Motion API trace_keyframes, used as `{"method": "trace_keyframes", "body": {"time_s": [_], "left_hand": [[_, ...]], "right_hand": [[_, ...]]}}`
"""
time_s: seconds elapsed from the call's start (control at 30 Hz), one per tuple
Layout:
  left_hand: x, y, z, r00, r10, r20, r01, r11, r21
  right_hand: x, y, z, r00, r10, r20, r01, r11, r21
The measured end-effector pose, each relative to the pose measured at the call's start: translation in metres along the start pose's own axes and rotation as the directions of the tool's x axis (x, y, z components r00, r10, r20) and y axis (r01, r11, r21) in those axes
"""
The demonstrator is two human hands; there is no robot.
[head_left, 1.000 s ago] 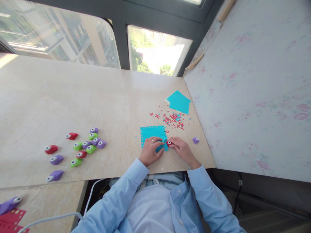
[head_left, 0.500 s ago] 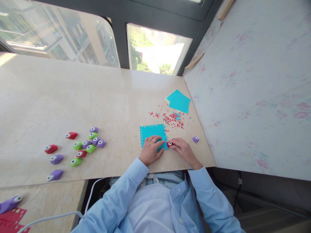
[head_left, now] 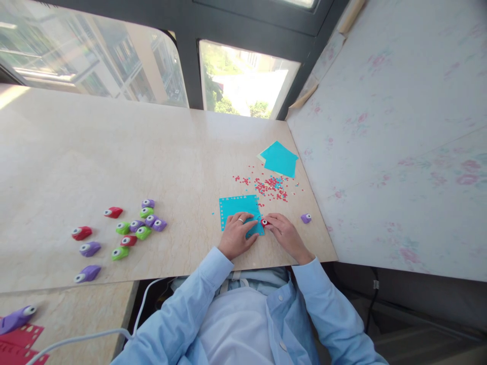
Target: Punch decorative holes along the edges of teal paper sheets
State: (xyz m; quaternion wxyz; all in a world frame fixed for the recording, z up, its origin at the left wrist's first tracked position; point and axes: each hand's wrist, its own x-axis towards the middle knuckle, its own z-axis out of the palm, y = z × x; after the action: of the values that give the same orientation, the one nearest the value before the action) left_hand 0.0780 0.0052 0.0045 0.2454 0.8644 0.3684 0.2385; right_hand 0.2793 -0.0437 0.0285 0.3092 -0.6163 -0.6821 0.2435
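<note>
Head view: lower centre of frame, L hand [head_left: 239, 238] lies w/ fingers spread on blue sheet [head_left: 236, 205], clasping nothing, prob. pressing it to the counter [head_left: 182, 157] so it won't slip. R hand [head_left: 288, 237], to its right, pinches small red punch [head_left: 265, 222] at sheet's right edge, prob. gripped by the sides for lining up w/ the edge. Holes run along sheet's top & left edges. Red & blue paper bits [head_left: 271, 187] lie just above, prob. kept off the work area. Spare papers [head_left: 281, 159] sit farther up, near wall [head_left: 384, 167]. Purple punch [head_left: 306, 218] is right of R hand, apart, prob. for easy reach. Other punches [head_left: 128, 241] cluster lower left, prob. parked out of the way. Bottom left corner: red sheets [head_left: 23, 335] w/ holes.
</note>
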Motion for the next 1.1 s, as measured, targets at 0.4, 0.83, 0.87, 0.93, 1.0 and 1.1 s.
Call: {"method": "trace_keyframes", "body": {"time_s": [0.4, 0.83, 0.87, 0.93, 1.0, 1.1], "left_hand": [[-0.001, 0.001, 0.0, 1.0, 0.011, -0.001, -0.011, 0.999, 0.042], [-0.002, 0.004, 0.005, 0.999, 0.046, -0.028, -0.043, 0.995, 0.092], [-0.002, 0.004, 0.005, 0.998, 0.046, -0.029, -0.043, 0.995, 0.092], [-0.002, 0.004, 0.005, 0.998, 0.046, -0.031, -0.043, 0.995, 0.088], [-0.002, 0.004, 0.005, 0.998, 0.048, -0.029, -0.045, 0.996, 0.079], [-0.001, 0.004, 0.005, 0.999, 0.046, -0.023, -0.044, 0.997, 0.057]], "right_hand": [[-0.012, -0.001, -0.004, 0.998, -0.022, 0.064, 0.019, 0.999, 0.039], [-0.007, 0.004, 0.011, 0.991, 0.083, -0.103, -0.064, 0.983, 0.172], [-0.006, 0.005, 0.012, 0.99, 0.089, -0.113, -0.068, 0.982, 0.177], [-0.006, 0.007, 0.015, 0.988, 0.091, -0.128, -0.067, 0.982, 0.177], [-0.006, 0.009, 0.016, 0.987, 0.084, -0.14, -0.059, 0.983, 0.173], [-0.007, 0.013, 0.018, 0.986, 0.079, -0.15, -0.054, 0.985, 0.165]]}}
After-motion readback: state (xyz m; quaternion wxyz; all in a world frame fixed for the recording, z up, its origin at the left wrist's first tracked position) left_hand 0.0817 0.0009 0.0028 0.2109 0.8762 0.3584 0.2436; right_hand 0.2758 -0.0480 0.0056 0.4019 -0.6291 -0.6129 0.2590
